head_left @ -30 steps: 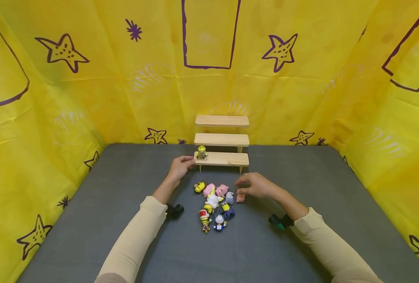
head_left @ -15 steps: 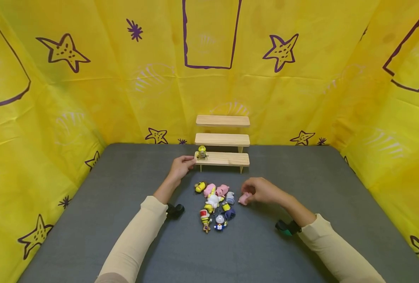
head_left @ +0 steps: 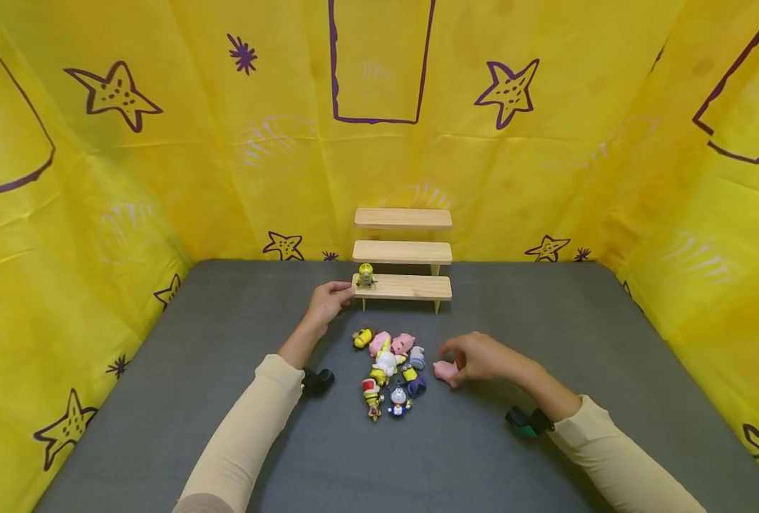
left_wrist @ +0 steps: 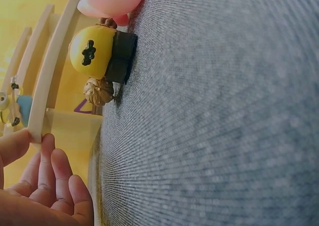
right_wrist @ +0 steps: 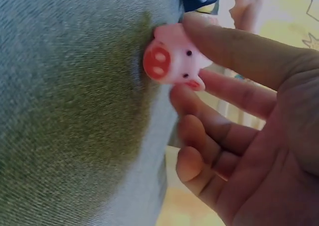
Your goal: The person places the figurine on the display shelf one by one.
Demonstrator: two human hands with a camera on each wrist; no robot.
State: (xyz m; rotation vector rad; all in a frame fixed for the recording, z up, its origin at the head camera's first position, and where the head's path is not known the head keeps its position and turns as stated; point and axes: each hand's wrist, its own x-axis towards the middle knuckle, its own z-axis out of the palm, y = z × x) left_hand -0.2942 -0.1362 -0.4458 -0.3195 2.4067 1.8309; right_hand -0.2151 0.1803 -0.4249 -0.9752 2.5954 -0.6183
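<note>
Right wrist view: the thumb and index finger of the right hand [head_left: 478,356] pinched a pink pig [right_wrist: 174,54], the gap between them no wider than the toy, while the other fingers curled loosely below it. The pig's red snout pointed away from the palm, low towards the grey cloth [head_left: 366,463], and its face showed to the wrist camera; whether it touched the cloth could not be told. In the head view its long axis ran nearly crosswise, slanting from just left of the fingertips down to the thumb tip.

The left hand [head_left: 328,303] held the left end of the lowest board [head_left: 411,286] between thumb and index finger. Just right of those fingertips, a yellow figure in goggles [head_left: 365,276] stood upright on that board, part of a three-step wooden stand [head_left: 403,219].

Left of the right fingers, a grey figure [head_left: 417,357] and a yellow figure in dark blue [head_left: 411,377] lay near, with a white unicorn [head_left: 387,362] past them. Below and right of the left fingers lay a brown-haired yellow figure [head_left: 363,338], beside two more pink figures [head_left: 402,344]. Farthest from both hands hung yellow fabric [head_left: 379,164] drawn with purple starfish
</note>
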